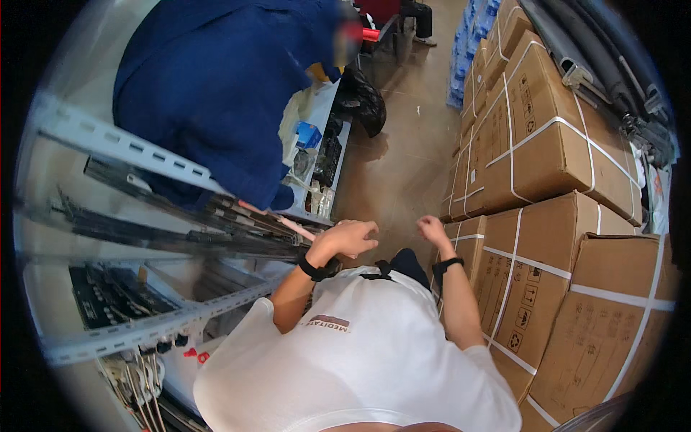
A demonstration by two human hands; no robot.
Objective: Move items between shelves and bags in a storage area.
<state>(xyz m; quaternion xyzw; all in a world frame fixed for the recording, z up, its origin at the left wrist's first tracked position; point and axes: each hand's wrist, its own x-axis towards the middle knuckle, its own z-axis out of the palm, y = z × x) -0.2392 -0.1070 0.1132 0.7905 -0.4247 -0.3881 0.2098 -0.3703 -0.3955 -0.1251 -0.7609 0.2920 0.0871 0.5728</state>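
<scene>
My left hand is raised in front of my waist, its fingers loosely bent and nothing seen in them. It is close to the front end of a pale pink strip on the shelf unit at my left; whether they touch is unclear. My right hand hangs over the aisle floor, beside the stacked cartons. Its fingers are curled and partly blurred, so their inner side is hidden. Dark bands circle both wrists.
Strapped cardboard cartons line my right side, with dark tubes on top. Metal shelving stands left. A person in dark blue bends over a shelf with a blue box. A black plastic bag lies ahead.
</scene>
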